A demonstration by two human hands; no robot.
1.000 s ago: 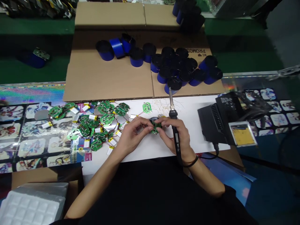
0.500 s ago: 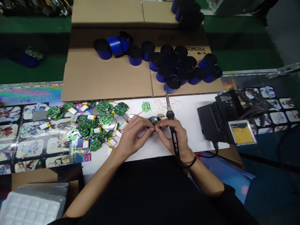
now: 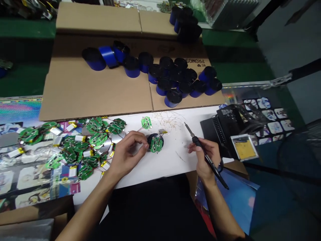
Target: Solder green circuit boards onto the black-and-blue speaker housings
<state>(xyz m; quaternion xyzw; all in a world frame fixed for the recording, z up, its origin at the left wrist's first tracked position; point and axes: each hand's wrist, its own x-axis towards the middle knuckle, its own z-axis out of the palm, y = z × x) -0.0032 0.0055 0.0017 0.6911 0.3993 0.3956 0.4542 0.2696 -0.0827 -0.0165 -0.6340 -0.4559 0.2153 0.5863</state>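
A green circuit board (image 3: 156, 144) lies in a round dark housing (image 3: 148, 138) on the white work surface. At the housing's left rim is my left hand (image 3: 130, 150), its thumb and forefinger closed in a pinch; what sits between the tips, if anything, is too small to make out. My right hand (image 3: 207, 157) grips a soldering iron (image 3: 207, 156) to the right, the metal tip pointing up and left, apart from the board. A small battery (image 3: 162, 131) lies just behind the housing. Another green board (image 3: 146, 123) rests farther back.
Left of my hands spreads a pile of green boards (image 3: 97, 140) with wired batteries. Behind, several blue cylinders (image 3: 173, 97) stand on a cardboard sheet (image 3: 100, 93). To the right are a black soldering station (image 3: 212, 130) and a tray with a yellow sponge (image 3: 243, 150).
My hands have parted from over the housing, uncovering the board. The right hand has moved right, bringing the soldering iron forward in its fingers. The view has shifted, so the scene sits farther left.
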